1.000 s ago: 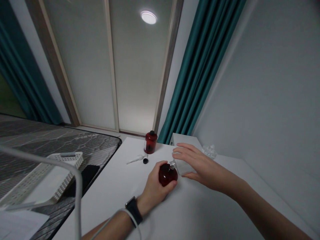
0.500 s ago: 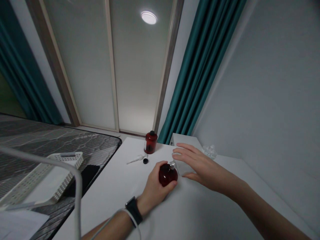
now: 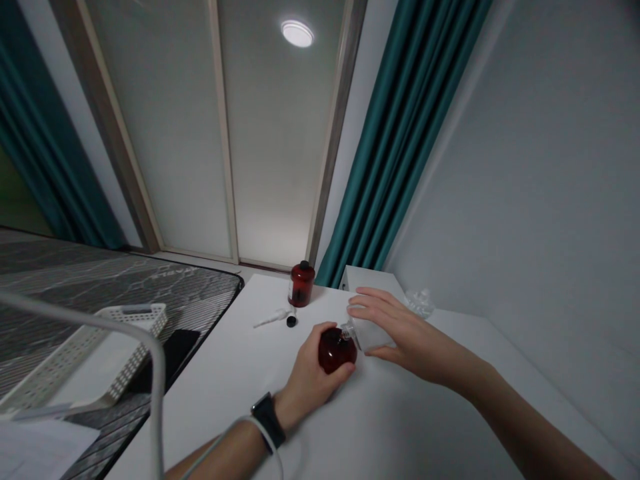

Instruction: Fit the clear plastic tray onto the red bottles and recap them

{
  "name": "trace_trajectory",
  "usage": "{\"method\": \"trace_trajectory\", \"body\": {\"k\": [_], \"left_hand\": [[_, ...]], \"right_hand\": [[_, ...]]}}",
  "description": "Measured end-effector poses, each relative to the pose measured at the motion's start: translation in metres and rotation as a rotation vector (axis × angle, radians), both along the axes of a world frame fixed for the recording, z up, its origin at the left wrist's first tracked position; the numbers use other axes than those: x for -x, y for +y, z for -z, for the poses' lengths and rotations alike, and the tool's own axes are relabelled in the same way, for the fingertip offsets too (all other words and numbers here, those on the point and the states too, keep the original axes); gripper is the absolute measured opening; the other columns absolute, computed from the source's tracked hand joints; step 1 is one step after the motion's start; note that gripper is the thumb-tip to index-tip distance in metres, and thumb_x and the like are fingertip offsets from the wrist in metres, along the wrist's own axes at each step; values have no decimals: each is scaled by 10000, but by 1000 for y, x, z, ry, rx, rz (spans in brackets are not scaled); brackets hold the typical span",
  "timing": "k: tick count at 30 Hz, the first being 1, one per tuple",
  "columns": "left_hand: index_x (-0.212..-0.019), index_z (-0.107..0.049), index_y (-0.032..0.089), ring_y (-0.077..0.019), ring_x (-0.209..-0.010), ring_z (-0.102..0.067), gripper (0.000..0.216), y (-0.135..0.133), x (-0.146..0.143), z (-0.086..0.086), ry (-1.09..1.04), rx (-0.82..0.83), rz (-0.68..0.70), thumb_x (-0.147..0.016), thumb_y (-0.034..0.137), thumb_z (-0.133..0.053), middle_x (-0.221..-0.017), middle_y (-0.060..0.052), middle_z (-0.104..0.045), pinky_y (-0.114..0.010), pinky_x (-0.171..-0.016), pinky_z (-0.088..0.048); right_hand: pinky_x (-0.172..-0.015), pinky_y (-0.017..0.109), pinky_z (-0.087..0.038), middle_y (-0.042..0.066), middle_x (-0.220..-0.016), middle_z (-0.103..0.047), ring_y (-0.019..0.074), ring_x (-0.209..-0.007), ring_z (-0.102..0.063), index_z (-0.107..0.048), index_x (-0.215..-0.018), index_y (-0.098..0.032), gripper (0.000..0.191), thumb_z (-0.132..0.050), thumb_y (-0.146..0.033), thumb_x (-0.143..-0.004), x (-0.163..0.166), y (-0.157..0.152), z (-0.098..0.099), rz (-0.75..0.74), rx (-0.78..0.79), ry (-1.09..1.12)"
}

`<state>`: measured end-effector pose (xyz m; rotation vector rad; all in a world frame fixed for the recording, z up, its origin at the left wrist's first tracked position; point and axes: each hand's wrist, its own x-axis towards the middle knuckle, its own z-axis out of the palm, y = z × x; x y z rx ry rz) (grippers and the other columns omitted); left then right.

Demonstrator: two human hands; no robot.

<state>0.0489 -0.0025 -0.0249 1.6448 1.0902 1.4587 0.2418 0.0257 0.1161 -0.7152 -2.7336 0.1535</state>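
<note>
My left hand (image 3: 315, 367) is wrapped round a dark red bottle (image 3: 336, 352) that stands on or just over the white table. A clear bottle (image 3: 369, 335) lies tilted in my right hand (image 3: 385, 323), fingers above and thumb below. Its neck points left and meets the mouth of the red bottle; I cannot tell whether liquid is flowing. Beyond my left hand, a small black cap (image 3: 291, 321) and a white pump head (image 3: 273, 318) with a thin tube lie on the table. Farther back stands another red bottle (image 3: 301, 287) with a black top and a pale label.
A white perforated basket (image 3: 45, 363) rests on a grey striped surface at left, with a black flat object (image 3: 181, 352) beside it. A grey curved tube (image 3: 157, 400) crosses the near left. Crumpled clear plastic (image 3: 420, 303) and a white box (image 3: 373, 279) are at the back right.
The clear bottle has shifted slightly right and its tilt looks a little different. My left hand and the red bottle have barely moved.
</note>
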Motion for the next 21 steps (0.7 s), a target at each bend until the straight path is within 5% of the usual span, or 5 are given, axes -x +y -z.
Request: {"method": "trace_trajectory", "body": {"k": [12, 17, 21], "left_hand": [[-1211, -505, 196, -263, -1009, -648, 576, 1, 2, 0, 33, 28, 20, -674, 225, -711, -1112, -82, -671, -411, -923, -513], [-1223, -517, 192, -273, -1019, -648, 581, 5, 6, 1, 33, 45, 2, -674, 210, -706, -1133, -92, -666, -439, -941, -511], [-1254, -504, 185, -285, -1067, -633, 615, 12, 11, 7, 26, 47, 37, -678, 232, -713, -1178, -103, -641, -441, -965, -497]], "right_hand": [[-1165, 524, -363, 104, -1460, -457, 274, -1386, -431, -381, -1466, -316, 712, -719, -277, -840, -15, 0, 30, 175, 230, 206], [-1078, 446, -464, 106, -1337, -423, 248, -1331, -469, -194, -1537, -288, 838, -662, -310, -843, -23, 14, 94, 252, 425, 570], [-1005, 406, -504, 113, -1291, -464, 264, -1283, -509, -382, -1372, -238, 673, -689, -372, -789, -23, 31, 150, 392, 499, 783]]}}
